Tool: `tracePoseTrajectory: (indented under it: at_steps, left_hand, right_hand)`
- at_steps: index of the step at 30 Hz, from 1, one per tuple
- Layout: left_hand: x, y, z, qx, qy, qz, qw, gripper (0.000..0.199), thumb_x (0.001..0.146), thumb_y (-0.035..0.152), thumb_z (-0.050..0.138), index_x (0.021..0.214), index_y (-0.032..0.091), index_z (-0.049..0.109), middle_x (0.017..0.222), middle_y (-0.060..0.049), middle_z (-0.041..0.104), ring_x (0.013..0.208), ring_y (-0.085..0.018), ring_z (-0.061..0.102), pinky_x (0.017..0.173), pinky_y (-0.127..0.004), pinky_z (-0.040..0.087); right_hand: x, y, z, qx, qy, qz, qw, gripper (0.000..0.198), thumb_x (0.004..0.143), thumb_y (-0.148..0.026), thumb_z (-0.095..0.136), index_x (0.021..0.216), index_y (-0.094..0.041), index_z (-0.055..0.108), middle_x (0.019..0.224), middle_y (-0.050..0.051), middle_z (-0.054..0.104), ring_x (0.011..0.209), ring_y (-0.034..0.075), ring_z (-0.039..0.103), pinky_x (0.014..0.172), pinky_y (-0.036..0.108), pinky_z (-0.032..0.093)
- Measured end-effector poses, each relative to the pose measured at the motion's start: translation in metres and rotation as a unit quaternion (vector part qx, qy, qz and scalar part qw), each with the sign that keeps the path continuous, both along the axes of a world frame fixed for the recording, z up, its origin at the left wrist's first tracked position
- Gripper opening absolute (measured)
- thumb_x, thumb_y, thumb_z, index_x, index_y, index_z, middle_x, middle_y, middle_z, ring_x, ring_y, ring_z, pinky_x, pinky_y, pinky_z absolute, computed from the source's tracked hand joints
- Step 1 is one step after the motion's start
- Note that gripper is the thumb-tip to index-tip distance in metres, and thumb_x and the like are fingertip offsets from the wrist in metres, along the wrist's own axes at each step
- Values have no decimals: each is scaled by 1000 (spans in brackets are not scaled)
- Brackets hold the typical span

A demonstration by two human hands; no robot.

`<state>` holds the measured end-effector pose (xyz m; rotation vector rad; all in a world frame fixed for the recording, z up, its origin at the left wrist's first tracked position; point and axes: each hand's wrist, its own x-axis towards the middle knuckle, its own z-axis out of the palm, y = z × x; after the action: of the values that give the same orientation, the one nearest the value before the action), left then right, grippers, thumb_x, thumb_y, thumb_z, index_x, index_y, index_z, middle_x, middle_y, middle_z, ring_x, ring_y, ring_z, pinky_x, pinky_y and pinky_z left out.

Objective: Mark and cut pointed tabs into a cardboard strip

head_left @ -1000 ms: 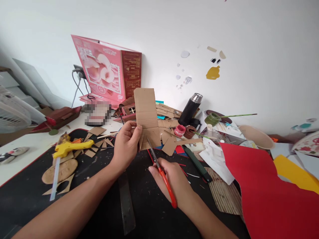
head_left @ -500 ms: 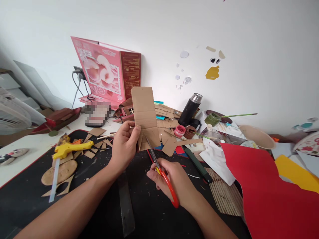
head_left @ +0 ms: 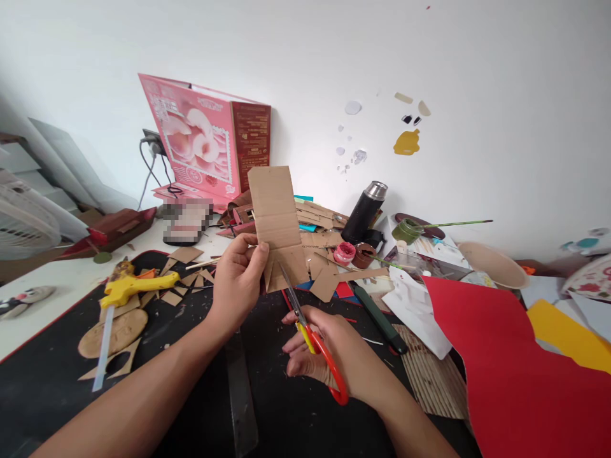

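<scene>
Pinched at its lower left edge by my left hand (head_left: 238, 273), a strip of brown cardboard (head_left: 274, 207) stands upright with crease lines across it. My right hand (head_left: 324, 350) holds scissors (head_left: 334, 372) with red and yellow handles, my thumb and fingers around the grips. The blades point up at the strip's lower part and overlap it; whether they bite into the card I cannot tell. Below my left hand a metal ruler-like blade (head_left: 242, 401) lies on the black mat (head_left: 191, 407).
A yellow glue gun (head_left: 138, 284) and cardboard scraps (head_left: 186, 254) lie to the left. On the right are a dark green cutter (head_left: 379, 318), paint jars (head_left: 344, 252), a black thermos (head_left: 365, 213), corrugated card (head_left: 432, 372) and a large red sheet (head_left: 529, 362). A pink box (head_left: 191, 137) stands behind.
My right thumb has moved down and the scissor handles have spread, showing more of the yellow part. The cardboard strip has shifted slightly left at its top.
</scene>
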<state>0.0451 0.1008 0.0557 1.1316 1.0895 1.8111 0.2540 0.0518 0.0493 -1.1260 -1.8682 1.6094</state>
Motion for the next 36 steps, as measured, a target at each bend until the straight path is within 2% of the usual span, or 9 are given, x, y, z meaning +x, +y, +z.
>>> tracePoseTrajectory:
  at_steps: [3,8,11,14,19,24,28,33,36]
  left_hand:
    - [0,-1,0,-3,-3,2,1000,36,92,55,83,93,25,65,59,6,57,45,-13,49,44,-24,41]
    - [0,-1,-2,-5,-20,-15,1000,36,91,55,84,96,25,65,64,5,61,49,-14,54,49,-26,49]
    - [-1,-1,-3,-8,-17,-11,1000,33,93,53,82,96,25,65,61,6,57,46,-14,51,47,-25,46]
    - [-1,-2,-3,-1,-1,6,1000,30,94,51,82,96,26,66,57,7,52,44,-14,49,45,-25,43]
    - [0,-2,-1,1,-6,1,1000,32,92,52,83,95,26,65,62,5,58,53,-16,58,49,-25,47]
    - [0,-1,-3,-12,-14,0,1000,33,93,53,83,96,26,64,58,7,56,42,-13,47,40,-23,38]
    - [-1,0,-5,-8,-11,-12,1000,35,94,55,82,96,25,63,58,7,57,39,-12,46,38,-23,37]
    - [0,2,-5,-19,-15,-27,999,41,92,61,82,96,26,61,55,9,55,35,-12,45,35,-24,36]
    - [1,2,-5,-19,-17,-31,999,43,91,62,83,95,25,61,57,7,59,38,-12,48,36,-24,38]
  right_hand:
    - [-1,0,8,4,-16,6,1000,68,83,-64,96,130,-22,69,96,7,85,90,27,85,83,34,63]
    - [-4,-1,11,57,-60,-8,997,66,89,-77,84,121,-20,73,76,1,73,63,20,72,61,27,52]
    - [-5,-1,8,69,-68,-17,995,66,91,-79,79,119,-19,74,70,-2,66,54,16,64,55,25,47]
    - [-5,-1,7,71,-66,-16,995,66,92,-79,78,119,-19,74,69,-2,66,52,16,62,53,24,44]
    - [-5,-1,8,64,-57,-16,996,65,93,-78,78,119,-19,73,71,-1,68,51,15,61,53,25,44]
    - [-9,-1,4,51,-64,-48,995,54,98,-76,72,104,-22,73,61,-4,61,48,15,56,51,25,42]
    - [-11,0,5,69,-78,-61,993,48,101,-70,71,96,-23,69,56,-6,56,45,14,53,49,25,40]
    - [-12,0,5,90,-89,-69,990,39,102,-60,72,90,-24,65,58,-5,57,45,14,53,51,26,40]
    - [-14,0,4,106,-94,-73,987,36,103,-57,70,89,-24,64,56,-6,53,47,15,54,52,26,39]
